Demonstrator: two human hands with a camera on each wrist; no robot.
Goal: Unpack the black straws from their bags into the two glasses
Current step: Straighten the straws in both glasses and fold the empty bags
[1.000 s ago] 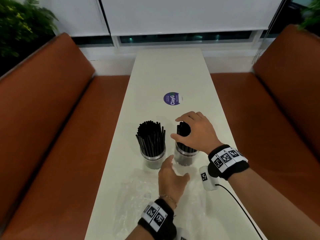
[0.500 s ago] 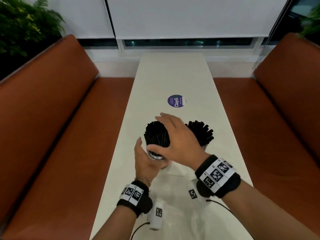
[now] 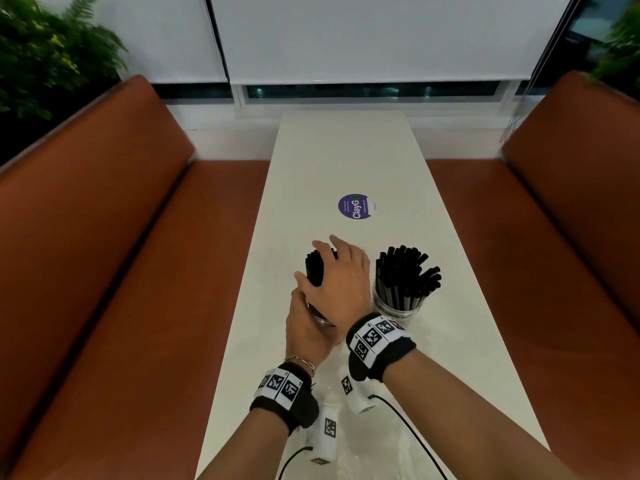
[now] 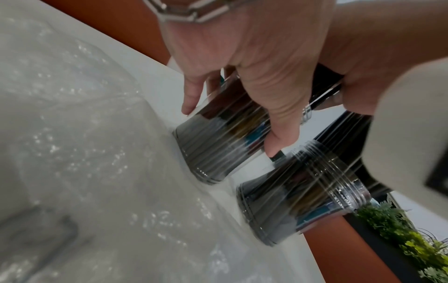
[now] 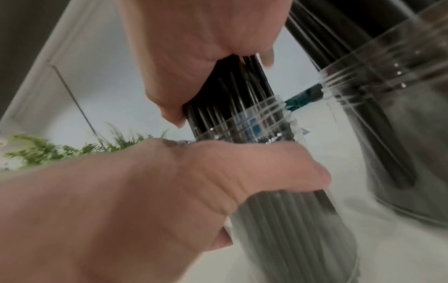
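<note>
Our left hand wraps the left glass on the table; right hand fingers curl round its black straws. Second glass stands at three o'clock.

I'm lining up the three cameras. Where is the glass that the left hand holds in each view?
Head: low centre, glass mostly hidden behind both hands.
Left wrist: centre, glass under the fingers.
Right wrist: lower centre, glass.
Shared landmark: the other glass beside it.

Two glasses of black straws, two hands.
</note>
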